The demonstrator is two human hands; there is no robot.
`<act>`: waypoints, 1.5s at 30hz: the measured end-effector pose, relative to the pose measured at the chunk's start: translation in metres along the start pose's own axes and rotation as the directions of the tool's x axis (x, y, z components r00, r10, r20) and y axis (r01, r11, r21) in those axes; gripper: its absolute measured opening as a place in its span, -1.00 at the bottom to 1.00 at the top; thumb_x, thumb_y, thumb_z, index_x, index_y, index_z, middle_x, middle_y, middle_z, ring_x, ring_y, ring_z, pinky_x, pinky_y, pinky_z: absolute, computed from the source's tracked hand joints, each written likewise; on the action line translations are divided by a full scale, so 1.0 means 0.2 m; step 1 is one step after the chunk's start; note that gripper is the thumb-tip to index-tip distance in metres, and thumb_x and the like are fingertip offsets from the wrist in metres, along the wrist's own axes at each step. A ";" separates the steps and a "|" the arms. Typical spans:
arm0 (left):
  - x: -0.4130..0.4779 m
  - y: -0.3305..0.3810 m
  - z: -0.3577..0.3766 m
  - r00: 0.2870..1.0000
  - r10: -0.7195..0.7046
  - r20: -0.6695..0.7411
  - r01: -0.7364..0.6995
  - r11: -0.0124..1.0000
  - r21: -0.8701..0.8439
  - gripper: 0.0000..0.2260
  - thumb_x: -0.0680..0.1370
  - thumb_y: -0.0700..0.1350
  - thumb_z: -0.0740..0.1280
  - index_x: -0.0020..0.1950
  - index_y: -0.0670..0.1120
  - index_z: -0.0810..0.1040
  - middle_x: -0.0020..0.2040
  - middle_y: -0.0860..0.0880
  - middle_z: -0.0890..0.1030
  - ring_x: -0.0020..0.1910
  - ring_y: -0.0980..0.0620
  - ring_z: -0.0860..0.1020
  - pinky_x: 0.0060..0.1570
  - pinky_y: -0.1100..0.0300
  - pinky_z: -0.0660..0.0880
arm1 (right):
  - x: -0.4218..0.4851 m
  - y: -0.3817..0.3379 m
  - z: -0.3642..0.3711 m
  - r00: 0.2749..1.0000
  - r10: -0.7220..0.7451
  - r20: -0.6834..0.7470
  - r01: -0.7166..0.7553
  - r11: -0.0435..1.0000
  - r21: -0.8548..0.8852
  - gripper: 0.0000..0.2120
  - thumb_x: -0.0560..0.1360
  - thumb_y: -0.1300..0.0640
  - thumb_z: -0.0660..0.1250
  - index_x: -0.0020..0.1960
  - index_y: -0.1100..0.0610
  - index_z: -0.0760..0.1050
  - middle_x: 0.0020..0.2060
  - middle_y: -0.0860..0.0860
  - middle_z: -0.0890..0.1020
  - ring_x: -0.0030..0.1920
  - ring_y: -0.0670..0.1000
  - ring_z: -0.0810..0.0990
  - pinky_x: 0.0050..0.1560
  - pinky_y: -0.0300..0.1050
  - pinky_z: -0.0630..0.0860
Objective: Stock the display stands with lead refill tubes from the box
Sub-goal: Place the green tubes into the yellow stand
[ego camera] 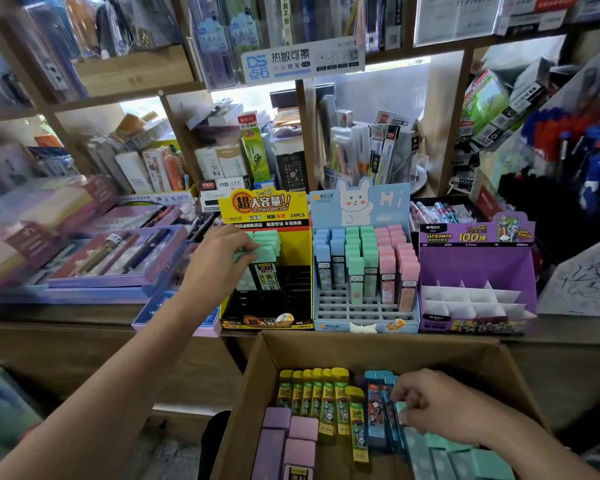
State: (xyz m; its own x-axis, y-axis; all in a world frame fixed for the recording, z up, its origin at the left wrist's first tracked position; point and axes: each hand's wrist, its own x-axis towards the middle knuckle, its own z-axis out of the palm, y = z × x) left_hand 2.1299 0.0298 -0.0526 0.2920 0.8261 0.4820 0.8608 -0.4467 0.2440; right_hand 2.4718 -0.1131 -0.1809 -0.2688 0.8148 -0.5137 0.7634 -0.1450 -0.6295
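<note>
1. The step in hand looks like seating a tube. The left hand (219, 258) reaches to the yellow display stand (264, 206), its fingers and thumb clamped round the cap of a mint-capped tube (267, 252) that stands upright in the back-left rows.
2. The right hand (430, 407) is down in the cardboard box (378, 348), fingers curled among the blue tubes (378, 410) near a mint cap. Whether they have closed on one cannot be told.
3. The remaining stock lies in the box: yellow tubes (323, 400) in a row, purple tubes (291, 434) at the front left, mint tubes (465, 459) at the front right.
4. The job seems well short of finished. The yellow display stand has open black slots to the right and front, the blue display stand (361, 317) has bare front rows, and the purple display stand (475, 265) shows only white dividers.
5. The next move probably calls for pressing the mint-capped tube straight down into its slot, letting go, then lifting a matching tube from the box without dragging its neighbours.
</note>
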 end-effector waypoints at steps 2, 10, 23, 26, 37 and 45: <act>-0.01 0.01 -0.01 1.000 -0.029 0.007 0.029 1.000 0.010 -0.90 0.53 -0.18 0.46 0.04 -0.11 0.69 -0.03 0.04 0.54 0.04 -0.04 0.51 0.04 -0.02 0.53 | 0.00 -0.01 0.00 1.000 0.000 -0.002 0.000 1.000 -0.002 -0.83 0.56 0.06 0.47 0.12 -0.11 0.57 -0.21 -0.07 0.71 -0.23 -0.19 0.68 -0.21 -0.30 0.53; -0.24 0.30 -0.05 0.982 -0.163 -0.100 0.144 0.974 -0.175 -0.84 0.55 -0.17 0.43 0.09 0.03 0.65 -0.07 0.21 0.50 -0.06 0.42 0.47 -0.18 0.47 0.38 | -0.04 -0.05 0.01 0.998 -0.039 -0.047 0.038 0.999 -0.024 -0.80 0.57 0.06 0.45 0.18 -0.03 0.58 -0.23 -0.06 0.67 -0.25 -0.17 0.65 -0.22 -0.28 0.53; -1.02 0.52 0.15 0.688 -0.437 0.580 0.665 0.700 -0.261 -0.63 0.52 0.04 0.44 0.30 0.19 0.47 0.13 0.20 0.58 0.10 0.25 0.56 0.02 0.43 0.47 | -0.23 -0.25 0.21 0.996 -0.040 0.077 0.034 0.996 0.079 -0.61 0.52 -0.06 0.47 0.33 -0.04 0.54 -0.01 -0.09 0.68 0.01 -0.10 0.66 0.12 -0.05 0.59; -1.11 0.53 0.16 0.597 -0.454 0.661 0.734 0.641 -0.223 -0.70 0.51 0.01 0.44 0.12 0.30 0.43 0.07 0.27 0.52 0.09 0.31 0.53 0.03 0.46 0.47 | -0.26 -0.27 0.28 0.991 0.014 0.133 -0.033 0.989 0.144 -0.60 0.51 -0.08 0.48 0.32 -0.07 0.54 0.01 -0.10 0.70 0.02 -0.11 0.68 0.18 -0.03 0.60; -1.08 0.67 0.19 0.504 -0.271 0.820 0.612 0.782 -0.117 -0.27 0.52 0.20 0.38 0.60 0.17 0.10 0.55 0.19 0.27 0.52 0.15 0.25 0.52 0.10 0.22 | -0.45 -0.10 0.22 0.944 0.123 -0.305 -0.187 0.964 -0.190 -0.49 0.58 0.06 0.43 0.48 -0.12 0.36 0.22 -0.24 0.38 0.32 -0.18 0.41 0.36 -0.21 0.42; -0.95 0.85 0.36 0.470 -0.031 0.882 0.703 0.618 -0.353 -0.40 0.48 0.03 0.47 0.43 0.28 0.27 0.11 0.30 0.48 0.01 0.36 0.56 -0.12 0.47 0.50 | -0.48 -0.06 0.18 0.934 0.239 -0.267 -0.309 0.914 -0.263 -0.24 0.54 0.24 0.41 0.61 -0.07 0.14 0.43 -0.15 0.25 0.49 -0.08 0.22 0.52 -0.08 0.27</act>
State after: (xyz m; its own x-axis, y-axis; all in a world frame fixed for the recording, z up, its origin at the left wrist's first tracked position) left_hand 2.2510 -0.1786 -0.1643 0.4786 0.7052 -0.5231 0.5899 0.1831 0.7865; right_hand 2.4674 -0.2100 -0.1441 0.0880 0.8758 -0.4746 0.9354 -0.2365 -0.2629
